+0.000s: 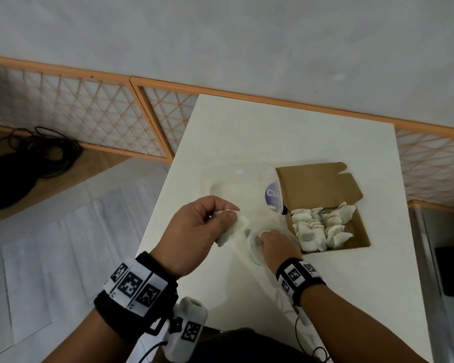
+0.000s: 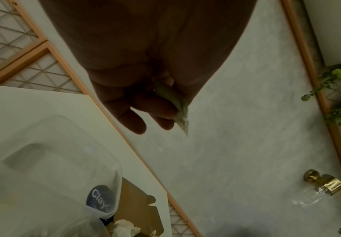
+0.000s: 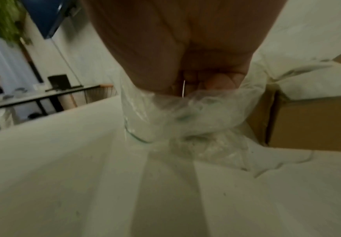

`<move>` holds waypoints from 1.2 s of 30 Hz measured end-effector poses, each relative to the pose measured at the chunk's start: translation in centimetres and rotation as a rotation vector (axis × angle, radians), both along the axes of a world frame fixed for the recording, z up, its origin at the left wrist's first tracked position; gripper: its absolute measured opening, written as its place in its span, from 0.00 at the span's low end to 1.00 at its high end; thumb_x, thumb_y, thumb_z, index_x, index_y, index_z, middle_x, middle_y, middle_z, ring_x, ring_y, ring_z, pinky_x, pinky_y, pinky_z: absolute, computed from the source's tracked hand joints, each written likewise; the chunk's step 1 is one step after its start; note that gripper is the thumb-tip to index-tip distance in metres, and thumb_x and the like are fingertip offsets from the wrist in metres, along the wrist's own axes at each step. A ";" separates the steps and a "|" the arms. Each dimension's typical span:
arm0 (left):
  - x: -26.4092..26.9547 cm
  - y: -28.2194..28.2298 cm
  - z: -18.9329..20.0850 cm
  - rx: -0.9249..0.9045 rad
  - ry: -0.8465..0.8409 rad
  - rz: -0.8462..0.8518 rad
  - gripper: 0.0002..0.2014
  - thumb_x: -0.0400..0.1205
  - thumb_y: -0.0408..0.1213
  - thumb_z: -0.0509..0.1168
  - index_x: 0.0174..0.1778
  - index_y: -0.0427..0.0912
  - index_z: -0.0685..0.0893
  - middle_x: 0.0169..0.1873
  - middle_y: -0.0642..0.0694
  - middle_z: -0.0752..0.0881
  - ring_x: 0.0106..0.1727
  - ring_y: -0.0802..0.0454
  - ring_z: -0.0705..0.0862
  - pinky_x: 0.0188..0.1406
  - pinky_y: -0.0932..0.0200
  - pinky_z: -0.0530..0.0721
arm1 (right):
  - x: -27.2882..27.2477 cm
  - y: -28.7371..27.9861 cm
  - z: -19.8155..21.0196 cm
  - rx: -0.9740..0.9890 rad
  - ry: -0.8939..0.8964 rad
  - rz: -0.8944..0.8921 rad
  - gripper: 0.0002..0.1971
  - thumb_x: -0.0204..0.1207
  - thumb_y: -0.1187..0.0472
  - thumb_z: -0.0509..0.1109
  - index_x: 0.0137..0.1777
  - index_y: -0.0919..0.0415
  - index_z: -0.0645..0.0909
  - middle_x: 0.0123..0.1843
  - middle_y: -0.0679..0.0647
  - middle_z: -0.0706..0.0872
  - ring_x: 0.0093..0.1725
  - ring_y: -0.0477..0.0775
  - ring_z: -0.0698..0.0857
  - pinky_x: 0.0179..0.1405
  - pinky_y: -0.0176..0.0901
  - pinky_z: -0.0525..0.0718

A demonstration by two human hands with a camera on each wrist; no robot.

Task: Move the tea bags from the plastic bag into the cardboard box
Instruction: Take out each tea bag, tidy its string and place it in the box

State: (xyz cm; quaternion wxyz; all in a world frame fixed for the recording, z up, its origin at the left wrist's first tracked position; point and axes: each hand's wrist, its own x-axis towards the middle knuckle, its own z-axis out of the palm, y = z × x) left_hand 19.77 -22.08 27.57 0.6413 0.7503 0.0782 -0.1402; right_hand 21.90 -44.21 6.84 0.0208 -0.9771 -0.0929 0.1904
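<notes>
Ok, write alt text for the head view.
Over a white table, the left hand grips white tea bags while the right hand holds a clear plastic bag. Right of them, an open cardboard box holds many tea bags.

white table (image 1: 247,142): open cardboard box (image 1: 357,238), clear plastic bag (image 1: 257,254), clear tub (image 1: 231,184) on it.

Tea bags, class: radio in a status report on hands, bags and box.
Left hand grips tea bags. Right hand grips plastic bag. Cardboard box open, part-filled. Clear container beside the box; path clear.
</notes>
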 end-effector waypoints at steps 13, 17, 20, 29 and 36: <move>1.1 -2.2 0.4 -0.019 -0.050 -0.182 0.07 0.87 0.33 0.69 0.49 0.45 0.92 0.38 0.50 0.91 0.36 0.56 0.84 0.37 0.65 0.82 | -2.5 -5.4 15.9 1.390 0.137 -0.609 0.08 0.87 0.66 0.69 0.48 0.56 0.88 0.49 0.57 0.92 0.47 0.55 0.91 0.46 0.50 0.92; 1.3 -4.3 1.9 -0.159 -0.057 -0.300 0.06 0.87 0.31 0.70 0.55 0.41 0.92 0.59 0.48 0.93 0.61 0.48 0.91 0.60 0.55 0.88 | -3.0 -5.5 19.6 1.651 0.096 -0.661 0.05 0.82 0.56 0.73 0.47 0.53 0.90 0.52 0.63 0.92 0.49 0.58 0.92 0.47 0.51 0.90; 1.4 -5.8 2.6 -0.295 -0.049 -0.371 0.07 0.86 0.33 0.71 0.56 0.34 0.90 0.63 0.38 0.91 0.67 0.35 0.88 0.68 0.42 0.86 | -3.5 -5.3 21.2 1.755 -0.006 -0.664 0.05 0.80 0.57 0.71 0.48 0.54 0.89 0.56 0.68 0.93 0.54 0.66 0.92 0.51 0.56 0.91; 1.0 -7.9 2.9 -0.059 -0.324 -0.391 0.06 0.84 0.38 0.72 0.53 0.51 0.94 0.56 0.53 0.92 0.60 0.51 0.90 0.63 0.44 0.88 | -4.9 -5.5 22.9 1.760 -0.204 -0.610 0.21 0.70 0.37 0.82 0.52 0.52 0.90 0.56 0.64 0.94 0.57 0.62 0.93 0.55 0.53 0.92; 0.8 -7.6 3.6 -0.041 -0.292 -0.377 0.07 0.88 0.34 0.70 0.53 0.50 0.92 0.46 0.47 0.93 0.48 0.46 0.89 0.52 0.43 0.89 | -5.4 -5.9 22.3 1.660 -0.161 -0.634 0.11 0.75 0.52 0.76 0.51 0.57 0.87 0.46 0.65 0.89 0.45 0.61 0.87 0.45 0.46 0.87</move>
